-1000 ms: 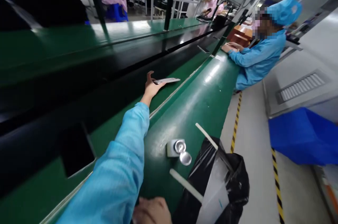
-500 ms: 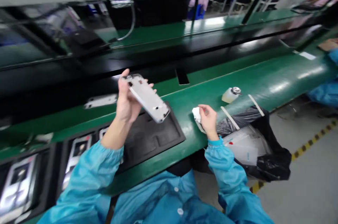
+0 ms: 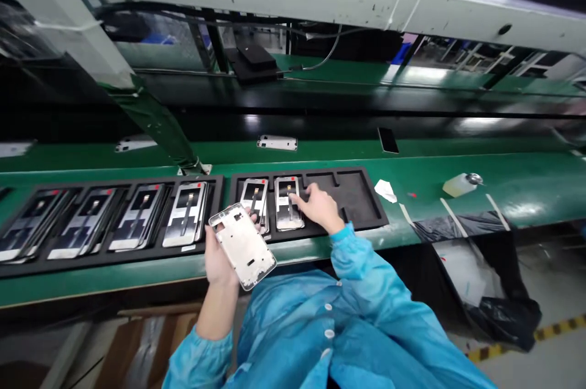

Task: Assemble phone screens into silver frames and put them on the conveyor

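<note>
My left hand point(image 3: 222, 258) grips a silver-white phone frame point(image 3: 243, 247) by its left side, tilted above the table's front edge with its flat, cut-out face towards me. Over a black foam tray point(image 3: 366, 227) my right hand point(image 3: 320, 209) reaches in from the right. Its thumb lies over a phone screen assembly point(image 3: 287, 218), with the fingers apart and bent; no grip around the piece shows. Beside this one sits another stack of screen assemblies point(image 3: 253, 196), partly hidden behind the frame and my left fingers.
Another foam tray point(image 3: 116, 184) with several stacks of screen assemblies lies left. A crumpled white paper point(image 3: 385, 190) and a pump bottle point(image 3: 462, 184) are right, above a black bag point(image 3: 508, 322). Behind lie a phone frame point(image 3: 277, 143) and a dark panel point(image 3: 388, 140). A post point(image 3: 155, 126) rises left.
My left hand has lowered the phone frame towards me. My right hand has let go of the white paper, now on the table, and moved left to the tray. The view has swung left.
</note>
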`<action>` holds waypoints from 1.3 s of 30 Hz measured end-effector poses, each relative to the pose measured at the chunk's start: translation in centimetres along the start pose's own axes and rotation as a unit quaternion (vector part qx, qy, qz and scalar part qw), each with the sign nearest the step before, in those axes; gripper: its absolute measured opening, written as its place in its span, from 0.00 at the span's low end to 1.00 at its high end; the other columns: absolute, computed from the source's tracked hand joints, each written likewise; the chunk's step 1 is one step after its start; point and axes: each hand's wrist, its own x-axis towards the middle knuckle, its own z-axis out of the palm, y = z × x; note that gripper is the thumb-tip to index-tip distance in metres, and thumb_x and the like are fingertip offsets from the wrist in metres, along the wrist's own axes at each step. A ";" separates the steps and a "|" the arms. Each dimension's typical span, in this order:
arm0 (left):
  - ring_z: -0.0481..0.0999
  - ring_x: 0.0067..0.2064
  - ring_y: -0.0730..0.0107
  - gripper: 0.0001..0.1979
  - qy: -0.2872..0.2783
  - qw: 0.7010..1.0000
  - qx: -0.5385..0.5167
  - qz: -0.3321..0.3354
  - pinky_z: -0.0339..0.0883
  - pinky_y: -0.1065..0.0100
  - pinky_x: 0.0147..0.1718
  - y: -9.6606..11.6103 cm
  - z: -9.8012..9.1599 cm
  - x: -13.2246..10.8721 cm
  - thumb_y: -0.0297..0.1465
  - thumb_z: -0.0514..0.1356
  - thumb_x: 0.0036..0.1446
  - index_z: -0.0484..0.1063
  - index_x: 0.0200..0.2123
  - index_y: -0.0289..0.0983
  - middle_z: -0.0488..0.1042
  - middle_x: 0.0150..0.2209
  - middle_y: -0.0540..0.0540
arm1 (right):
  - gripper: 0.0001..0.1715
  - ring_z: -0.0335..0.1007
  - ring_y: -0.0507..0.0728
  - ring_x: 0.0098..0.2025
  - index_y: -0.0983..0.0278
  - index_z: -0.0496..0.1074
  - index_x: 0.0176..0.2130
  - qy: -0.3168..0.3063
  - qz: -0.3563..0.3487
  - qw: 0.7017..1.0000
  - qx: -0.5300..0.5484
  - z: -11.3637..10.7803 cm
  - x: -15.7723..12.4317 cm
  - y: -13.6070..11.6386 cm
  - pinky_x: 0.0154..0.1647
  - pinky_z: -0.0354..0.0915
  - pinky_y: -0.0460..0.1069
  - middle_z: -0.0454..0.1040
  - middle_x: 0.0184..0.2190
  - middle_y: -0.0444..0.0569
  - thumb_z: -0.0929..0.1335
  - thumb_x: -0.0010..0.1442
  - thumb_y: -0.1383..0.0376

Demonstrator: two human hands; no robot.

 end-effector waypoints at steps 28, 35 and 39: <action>0.87 0.62 0.36 0.43 -0.254 0.959 -0.014 -0.125 0.86 0.48 0.57 -3.9 6.9 1.8 0.54 0.73 0.65 0.72 0.77 0.43 0.87 0.59 0.34 | 0.24 0.84 0.58 0.46 0.57 0.74 0.58 0.090 -0.159 0.884 0.430 -3.0 -3.6 -2.7 0.47 0.82 0.53 0.82 0.54 0.54 0.73 0.73 0.46; 0.46 0.87 0.38 0.35 -0.329 0.907 0.244 0.101 0.53 0.45 0.84 -3.7 8.3 0.5 0.37 0.76 0.62 0.79 0.72 0.52 0.60 0.84 0.52 | 0.24 0.84 0.62 0.60 0.58 0.78 0.59 0.137 -0.190 0.840 0.489 -7.1 -4.7 -4.0 0.66 0.80 0.58 0.84 0.59 0.56 0.73 0.76 0.45; 0.63 0.82 0.33 0.39 -0.370 0.785 0.427 0.254 0.62 0.38 0.79 -4.4 9.1 1.1 0.50 0.67 0.72 0.67 0.80 0.46 0.58 0.84 0.37 | 0.25 0.84 0.60 0.51 0.58 0.76 0.48 0.176 -0.150 0.811 0.537 -7.9 -4.5 -3.9 0.58 0.80 0.55 0.84 0.49 0.51 0.75 0.73 0.41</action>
